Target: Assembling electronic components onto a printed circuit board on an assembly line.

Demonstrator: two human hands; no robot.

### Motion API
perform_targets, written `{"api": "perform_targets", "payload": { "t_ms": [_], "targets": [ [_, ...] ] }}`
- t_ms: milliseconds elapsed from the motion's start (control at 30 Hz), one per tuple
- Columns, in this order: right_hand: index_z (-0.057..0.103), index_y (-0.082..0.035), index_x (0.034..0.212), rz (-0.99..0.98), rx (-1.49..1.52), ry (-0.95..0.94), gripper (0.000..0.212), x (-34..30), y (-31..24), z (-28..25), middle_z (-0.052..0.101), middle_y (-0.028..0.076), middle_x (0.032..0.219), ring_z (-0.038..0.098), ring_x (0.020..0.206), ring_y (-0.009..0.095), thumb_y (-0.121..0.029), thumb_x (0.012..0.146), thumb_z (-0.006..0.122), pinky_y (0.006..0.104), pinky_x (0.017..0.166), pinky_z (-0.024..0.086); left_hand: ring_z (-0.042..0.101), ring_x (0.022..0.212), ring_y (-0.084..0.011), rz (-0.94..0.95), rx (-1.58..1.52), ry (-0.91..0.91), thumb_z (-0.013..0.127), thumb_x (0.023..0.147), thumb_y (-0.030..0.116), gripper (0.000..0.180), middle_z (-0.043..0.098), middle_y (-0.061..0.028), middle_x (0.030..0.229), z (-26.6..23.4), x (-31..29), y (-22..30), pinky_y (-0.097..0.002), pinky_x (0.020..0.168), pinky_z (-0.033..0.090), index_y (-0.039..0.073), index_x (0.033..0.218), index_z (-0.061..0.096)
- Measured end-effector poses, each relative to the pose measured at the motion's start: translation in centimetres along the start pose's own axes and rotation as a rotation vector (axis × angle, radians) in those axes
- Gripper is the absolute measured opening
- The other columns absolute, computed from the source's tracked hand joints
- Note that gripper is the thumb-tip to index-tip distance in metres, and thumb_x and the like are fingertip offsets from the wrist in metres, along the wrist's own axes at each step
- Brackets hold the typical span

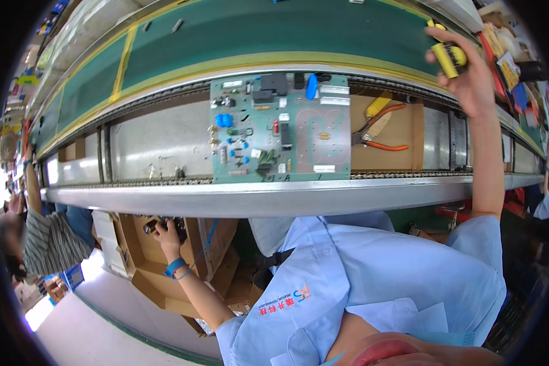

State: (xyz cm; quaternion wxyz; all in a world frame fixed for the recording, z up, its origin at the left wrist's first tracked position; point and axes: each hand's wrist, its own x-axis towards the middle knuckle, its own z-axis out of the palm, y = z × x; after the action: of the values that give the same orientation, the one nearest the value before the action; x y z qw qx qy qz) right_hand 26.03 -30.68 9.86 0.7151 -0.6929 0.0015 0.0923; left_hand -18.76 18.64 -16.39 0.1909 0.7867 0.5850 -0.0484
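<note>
My right hand (474, 85) is raised at the far right over the green belt. Its fingers are closed around a yellow-and-black cylindrical part (448, 60), and another yellow piece (436, 25) shows by the fingertips. At lower left my left hand (168, 239), with a blue wrist strap, reaches into an open cardboard box (141, 259). Its fingers are bent around a black cylindrical part (149, 227), among other dark parts. Between the hands a green circuit board (317, 143) lies across the chain rails, carrying blue discs, black blocks and white connectors. Neither hand touches it.
Orange-handled pliers (381, 128) and a yellow-handled tool (378, 105) lie in a cardboard tray (417, 149) right of the board. A metal rail (256, 201) runs along the front. Small dark pieces sit on the green belt (238, 38). Another person (58, 244) is at the far left.
</note>
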Motion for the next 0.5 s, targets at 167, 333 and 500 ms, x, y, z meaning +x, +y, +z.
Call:
{"api": "perform_targets", "payload": {
  "t_ms": [167, 333, 500],
  "targets": [
    [0.046, -0.002, 0.125, 0.164, 0.133, -0.796, 0.041, -1.2, -0.3, 3.8, 0.058, 0.019, 0.111, 0.064, 0.068, 0.017, -0.028, 0.093, 0.048, 0.0192, 0.049, 0.051, 0.044, 0.109, -0.0468, 0.096, -0.078, 0.026, 0.056, 0.084, 0.037, 0.047, 0.037, -0.0302, 0.123, 0.7, -0.1, -2.0, -0.0462, 0.095, 0.038, 0.011, 0.122, 0.048],
    [0.041, 0.000, 0.127, 0.082, -0.033, -0.902, 0.060, -2.9, -1.1, 8.1, 0.054, 0.020, 0.119, 0.064, 0.070, 0.017, -0.021, 0.075, 0.064, 0.0201, 0.052, 0.053, 0.040, 0.113, -0.0431, 0.297, -0.178, 0.017, 0.063, 0.078, 0.023, 0.045, 0.038, -0.0265, 0.124, 0.5, 0.6, -1.6, -0.0425, 0.099, 0.035, 0.003, 0.117, 0.051],
    [0.045, -0.003, 0.124, 0.038, -0.243, -0.921, 0.059, -4.1, -1.1, 11.5, 0.056, 0.010, 0.110, 0.063, 0.070, 0.011, -0.021, 0.074, 0.069, 0.0192, 0.052, 0.051, 0.047, 0.111, -0.0449, 0.191, -0.013, 0.108, 0.069, 0.076, 0.026, 0.052, 0.036, -0.0246, 0.130, -0.2, -1.0, 0.9, -0.0438, 0.094, 0.042, 0.007, 0.120, 0.050]
  ]
}}
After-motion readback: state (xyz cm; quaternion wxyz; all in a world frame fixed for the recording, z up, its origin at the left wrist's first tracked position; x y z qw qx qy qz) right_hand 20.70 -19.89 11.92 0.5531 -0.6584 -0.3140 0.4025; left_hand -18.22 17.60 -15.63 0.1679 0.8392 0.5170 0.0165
